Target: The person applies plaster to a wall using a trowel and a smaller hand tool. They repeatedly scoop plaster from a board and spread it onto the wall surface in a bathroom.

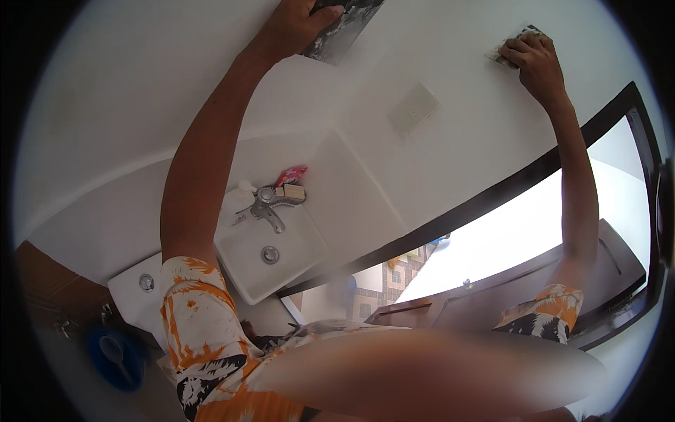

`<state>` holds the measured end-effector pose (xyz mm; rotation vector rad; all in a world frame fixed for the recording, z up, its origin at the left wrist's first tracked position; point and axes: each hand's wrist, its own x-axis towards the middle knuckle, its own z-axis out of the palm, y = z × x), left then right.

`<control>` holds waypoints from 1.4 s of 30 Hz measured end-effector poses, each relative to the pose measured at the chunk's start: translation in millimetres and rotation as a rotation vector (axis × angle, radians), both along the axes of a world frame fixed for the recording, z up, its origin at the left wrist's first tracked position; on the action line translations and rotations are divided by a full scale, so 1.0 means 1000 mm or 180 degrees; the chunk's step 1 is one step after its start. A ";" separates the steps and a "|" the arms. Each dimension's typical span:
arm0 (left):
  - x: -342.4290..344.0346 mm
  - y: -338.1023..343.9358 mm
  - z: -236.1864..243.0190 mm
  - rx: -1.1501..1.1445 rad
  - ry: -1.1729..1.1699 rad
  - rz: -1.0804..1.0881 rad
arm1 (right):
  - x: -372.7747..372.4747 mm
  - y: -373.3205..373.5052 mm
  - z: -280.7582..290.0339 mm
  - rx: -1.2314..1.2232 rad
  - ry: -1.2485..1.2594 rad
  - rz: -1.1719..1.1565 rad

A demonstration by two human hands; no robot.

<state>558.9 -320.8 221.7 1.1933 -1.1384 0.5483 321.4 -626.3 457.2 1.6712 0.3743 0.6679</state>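
**White bathroom wall (464,141) filling the upper view, both arms reaching high**

One sink (292,246) is sitting below, with one tap (267,211) and one round drain (270,254); one red packet (292,174) and one tan block (291,192) are resting beside the tap. One blue basin (130,376) is holding one scoop (111,348) at lower left. One pale cover plate (415,110) is lying flat on the wall between the hands, and one dark frame (485,204) is surrounding a bright opening with one brown door (520,288).

Two hands are holding two flat pieces. Stretching up with only a slight elbow bend, the left arm is bringing the left hand (292,32) to the top edge, where it is gripping one larger board (334,49), black and grey with smears. Its thumb is pressing across the face; how its other fingers are standing, I cannot tell. The right hand (541,67) is bending forward at the wall, fingers bunching together and clamping over one small piece (529,31), dark and whitish.

Pale markings are showing on the packet, too small to read.
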 end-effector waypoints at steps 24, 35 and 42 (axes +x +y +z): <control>-0.026 0.012 -0.003 0.0030 -0.0654 0.0602 | -0.057 -0.004 0.024 -0.0057 -0.0300 -0.0582; -0.026 0.004 -0.010 -0.0238 -0.1174 0.0879 | -0.011 -0.011 0.054 0.0176 0.0114 -0.0690; -0.026 0.004 -0.007 -0.0116 -0.0958 0.0844 | -0.151 -0.037 0.007 -0.0214 -0.0149 -0.0114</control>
